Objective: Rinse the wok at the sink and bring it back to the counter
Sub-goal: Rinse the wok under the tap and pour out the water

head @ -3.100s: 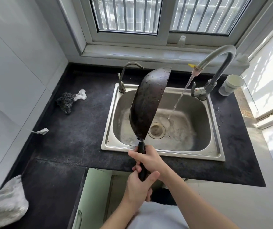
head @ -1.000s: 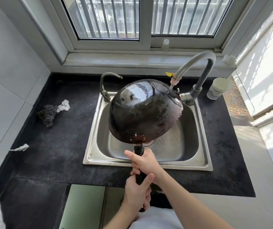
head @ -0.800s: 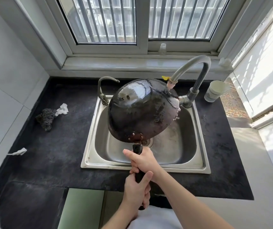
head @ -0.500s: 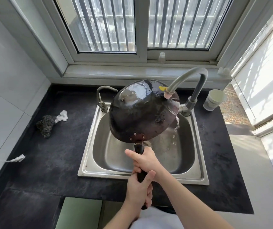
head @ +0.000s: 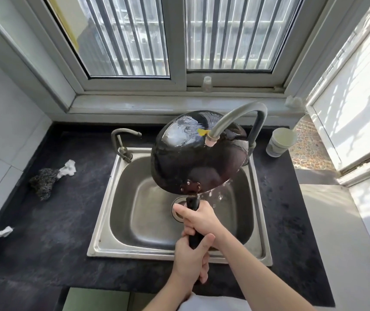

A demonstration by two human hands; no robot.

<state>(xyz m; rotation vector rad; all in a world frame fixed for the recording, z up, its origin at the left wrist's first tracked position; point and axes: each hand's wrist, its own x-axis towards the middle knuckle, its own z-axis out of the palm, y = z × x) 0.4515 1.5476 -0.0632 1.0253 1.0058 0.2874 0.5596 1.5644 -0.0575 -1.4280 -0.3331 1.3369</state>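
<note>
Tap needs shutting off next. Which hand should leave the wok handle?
Right, probably. The right hand is on the same side as the tap base; the left hand would have to cross the wok. Left then holds it alone.

The wok [head: 193, 158] hangs above the sink [head: 103, 221], bottom-up, its dark wet underside facing the camera. Both hands grip its black handle [head: 193, 202] over the sink's front edge: the right hand [head: 199, 218] nearer the wok, the left hand [head: 190, 259] just behind. The tall tap [head: 237, 114], rising at the sink's back right corner, arches over the wok, and water [head: 219, 195] drips off the wok's rim into the sink. A small tap [head: 122, 142] stands at the sink's back left corner. On the counter [head: 63, 232], a scrubber [head: 42, 182] lies left of the sink and a cup [head: 280, 142] stands right of it.
</note>
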